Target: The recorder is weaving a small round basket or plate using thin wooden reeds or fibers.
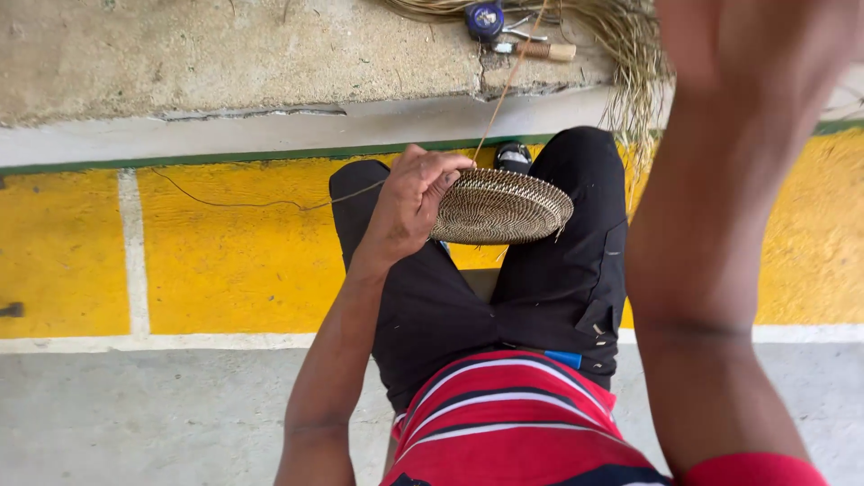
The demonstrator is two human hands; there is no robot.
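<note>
A round, flat woven disc (pixel 501 206) of coiled straw rests across the person's lap, between the knees of black trousers (pixel 549 288). The left hand (pixel 409 202) has its grip closed on the disc's left edge, fingers curled over the rim. A thin straw strand (pixel 507 85) runs taut from the disc up and to the right. The right hand (pixel 756 54) is raised close to the camera at the upper right, and its grip cannot be told. Beyond the knees, a bundle of loose straw (pixel 630 63), a blue tape measure (pixel 485 18) and a wooden-handled tool (pixel 540 50) lie on a concrete ledge (pixel 225 54).
</note>
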